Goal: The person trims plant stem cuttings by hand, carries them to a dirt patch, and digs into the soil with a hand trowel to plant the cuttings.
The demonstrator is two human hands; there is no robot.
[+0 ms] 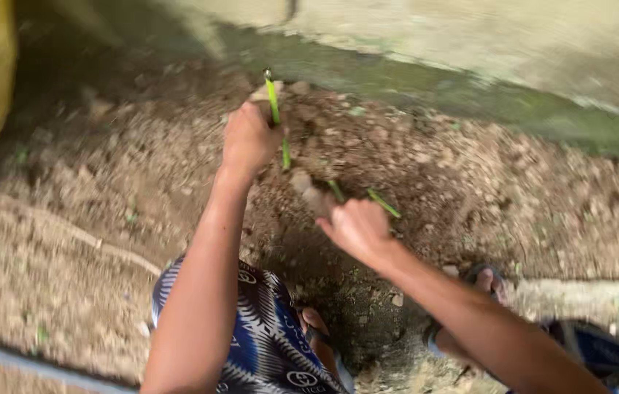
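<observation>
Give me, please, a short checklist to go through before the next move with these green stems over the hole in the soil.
1. Left hand grips the upright green stem: ok, fingers closed around it.
2. Right hand holds the shorter green stems: ok, though the blur hides how firmly.
3. Dug hole open below the hands: ok, dark hollow visible.
4. Stems intact: cannot tell, picture too blurred.
5. Feet clear of the hole: not ok, sandalled foot sits at its edge.
6. Wall apart from the hands: ok.
</observation>
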